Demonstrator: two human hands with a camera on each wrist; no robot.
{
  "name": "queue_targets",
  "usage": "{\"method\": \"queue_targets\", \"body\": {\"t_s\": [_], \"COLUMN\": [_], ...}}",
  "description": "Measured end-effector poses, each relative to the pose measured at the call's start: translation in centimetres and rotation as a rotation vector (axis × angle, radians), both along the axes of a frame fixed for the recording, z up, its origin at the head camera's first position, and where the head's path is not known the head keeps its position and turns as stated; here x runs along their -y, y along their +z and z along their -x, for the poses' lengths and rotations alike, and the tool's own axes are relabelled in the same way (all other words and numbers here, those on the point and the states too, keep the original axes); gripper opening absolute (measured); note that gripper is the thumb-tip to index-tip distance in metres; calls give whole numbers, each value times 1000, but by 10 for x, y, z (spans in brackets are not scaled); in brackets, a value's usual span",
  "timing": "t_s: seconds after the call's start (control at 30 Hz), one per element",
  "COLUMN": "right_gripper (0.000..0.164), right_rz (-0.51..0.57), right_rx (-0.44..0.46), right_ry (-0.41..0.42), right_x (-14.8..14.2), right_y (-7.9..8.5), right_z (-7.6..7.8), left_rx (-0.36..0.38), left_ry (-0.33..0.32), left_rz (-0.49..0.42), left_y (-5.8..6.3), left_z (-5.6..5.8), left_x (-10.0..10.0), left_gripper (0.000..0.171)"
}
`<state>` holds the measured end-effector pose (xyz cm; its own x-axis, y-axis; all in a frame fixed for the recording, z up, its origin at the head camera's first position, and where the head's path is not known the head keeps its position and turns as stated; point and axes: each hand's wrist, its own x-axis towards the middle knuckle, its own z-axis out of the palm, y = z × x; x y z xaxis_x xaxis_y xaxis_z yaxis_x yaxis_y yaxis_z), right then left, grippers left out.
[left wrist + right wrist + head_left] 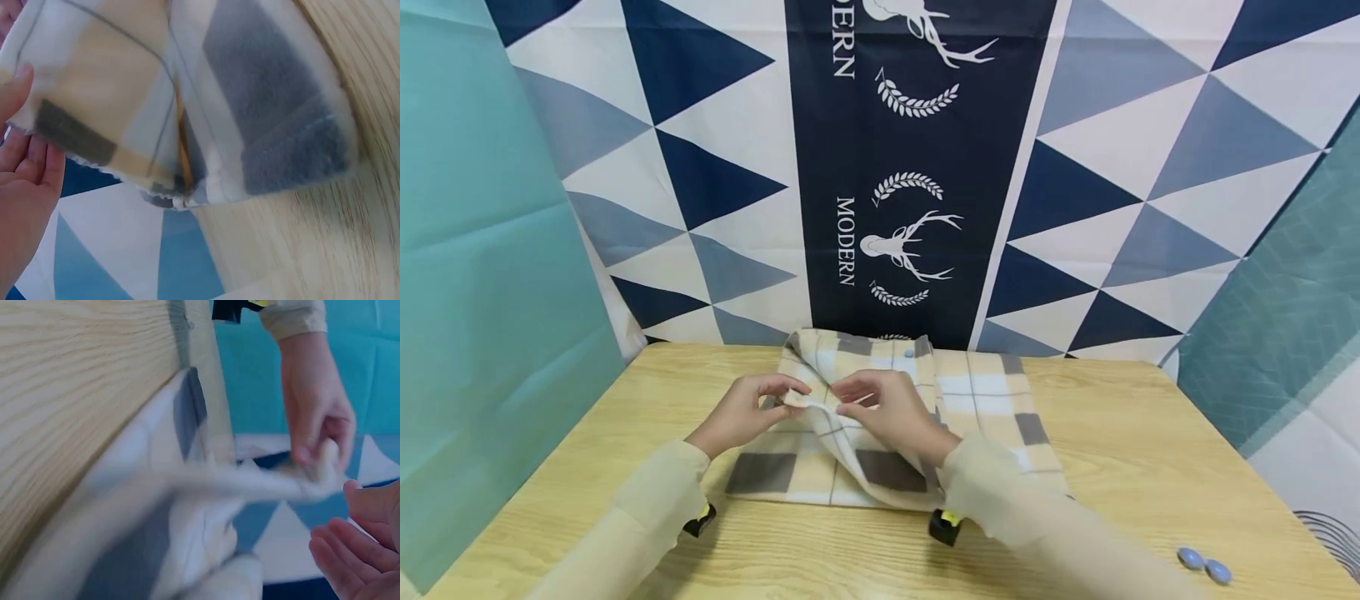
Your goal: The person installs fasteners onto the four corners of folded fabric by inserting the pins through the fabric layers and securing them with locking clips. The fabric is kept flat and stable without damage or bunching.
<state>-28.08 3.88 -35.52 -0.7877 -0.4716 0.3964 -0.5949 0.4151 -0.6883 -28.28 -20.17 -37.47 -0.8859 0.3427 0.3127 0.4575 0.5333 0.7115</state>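
Note:
A plaid fleece cloth (992, 400) in cream, white and grey lies folded in layers on the table. My left hand (752, 408) pinches a raised edge of its upper layer between thumb and fingers. In the left wrist view this cloth (119, 81) hangs from that hand (25, 175), with a stitched hem on the grey part. Just right of the pinched edge is my right hand (895, 417). Seen from the right wrist, that hand (369, 544) has thumb and fingers apart, holding nothing. A small blue piece (909, 354) sits on the cloth's back part.
Two small blue oval pieces (1204, 565) lie near the front right of the wooden table (1135, 467). Behind the table hangs a patterned curtain (917, 150) with triangles and deer heads. A teal sheet (497, 275) borders the left side.

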Motion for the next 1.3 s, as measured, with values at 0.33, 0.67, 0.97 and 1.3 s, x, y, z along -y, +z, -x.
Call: {"method": "queue_targets", "body": {"t_s": [0.33, 0.67, 0.97, 1.3], "right_gripper": [20, 26, 43, 42], "right_rz": [-222, -459, -735, -718], "right_rx": [-96, -12, 98, 210], "right_ry": [-192, -348, -295, -188], "right_x": [-125, -238, -311, -344], "right_y": [4, -4, -11, -25], "right_z": [-14, -49, -72, -90], "left_rx": [-32, 23, 29, -21], "left_ry": [-93, -105, -66, -58], "left_rz": [113, 136, 173, 174], "left_y": [-3, -4, 0, -1], "left_z": [-6, -7, -11, -10], "left_x": [1, 5, 6, 7], "left_gripper": [28, 29, 28, 23]}}
